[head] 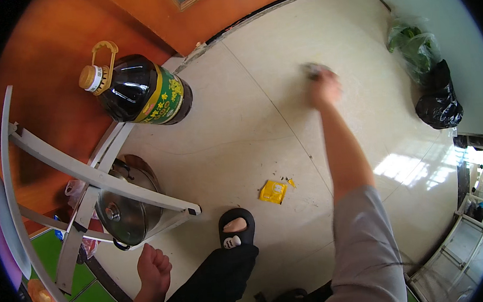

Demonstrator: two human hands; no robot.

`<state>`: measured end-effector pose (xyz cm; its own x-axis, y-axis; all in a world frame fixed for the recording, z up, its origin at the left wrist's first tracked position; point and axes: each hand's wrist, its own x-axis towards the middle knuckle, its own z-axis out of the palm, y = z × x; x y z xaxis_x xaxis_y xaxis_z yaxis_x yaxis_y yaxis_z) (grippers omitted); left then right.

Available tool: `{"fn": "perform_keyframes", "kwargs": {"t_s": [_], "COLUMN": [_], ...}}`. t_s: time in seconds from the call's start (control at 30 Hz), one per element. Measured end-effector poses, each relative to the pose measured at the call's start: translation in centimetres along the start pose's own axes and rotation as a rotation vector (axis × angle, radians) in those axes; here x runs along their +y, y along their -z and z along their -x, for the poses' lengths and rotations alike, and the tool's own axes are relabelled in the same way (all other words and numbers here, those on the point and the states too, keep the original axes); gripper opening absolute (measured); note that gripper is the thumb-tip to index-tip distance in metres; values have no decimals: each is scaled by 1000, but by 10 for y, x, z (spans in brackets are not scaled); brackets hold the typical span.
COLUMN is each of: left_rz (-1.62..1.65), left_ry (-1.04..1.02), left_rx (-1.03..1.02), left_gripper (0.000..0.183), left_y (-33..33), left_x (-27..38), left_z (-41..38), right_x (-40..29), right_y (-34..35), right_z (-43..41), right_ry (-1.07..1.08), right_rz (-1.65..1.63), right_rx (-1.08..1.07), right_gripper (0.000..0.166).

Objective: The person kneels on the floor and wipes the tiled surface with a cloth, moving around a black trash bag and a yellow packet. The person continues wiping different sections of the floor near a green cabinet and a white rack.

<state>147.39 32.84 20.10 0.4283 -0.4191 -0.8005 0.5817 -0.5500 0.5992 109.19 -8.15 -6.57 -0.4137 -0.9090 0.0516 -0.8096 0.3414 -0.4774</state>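
Note:
My right hand [326, 89] is stretched far out over the pale tiled floor [239, 121], blurred by motion. It grips a small dark grey object [313, 68] at floor level, too smeared to name. At the lower left my left hand [153, 264] is curled into a fist, with nothing visible in it. Between the arms lies a torn yellow packet [273, 192], a small torn-off yellow scrap [291, 183] beside it. Dark crumbs are scattered around the two. My foot in a black slipper [237, 232] rests just left of and below the packet.
Left, a white rack [99, 179] has a lidded steel pot [127, 211] within it; a large oil bottle [147, 90] stands behind. A wooden door [263, 0] bounds the far side. Right are a clear bag of greens [414, 48], a black plastic bag [439, 97] and a white shelf [458, 253].

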Motion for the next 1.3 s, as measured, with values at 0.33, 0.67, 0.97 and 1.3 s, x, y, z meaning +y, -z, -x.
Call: {"fn": "perform_keyframes", "kwargs": {"t_s": [0.33,0.67,0.97,1.3], "left_rz": [62,25,28,36], "left_ry": [-15,-28,-43,55], "left_rx": [-71,-48,-132,84], "left_gripper": [43,42,44,40], "left_y": [-22,-20,-34,17], "left_x": [5,1,5,6], "left_z": [1,-1,-3,-11], "right_x": [19,-45,48,-196], "right_y": [21,4,12,-121], "right_z": [211,172,141,45], "right_ry": [680,496,72,490], "right_rz": [-514,15,-357,-150], "right_rx": [-1032,-374,-107,-278], "right_gripper": [29,29,14,37]}}
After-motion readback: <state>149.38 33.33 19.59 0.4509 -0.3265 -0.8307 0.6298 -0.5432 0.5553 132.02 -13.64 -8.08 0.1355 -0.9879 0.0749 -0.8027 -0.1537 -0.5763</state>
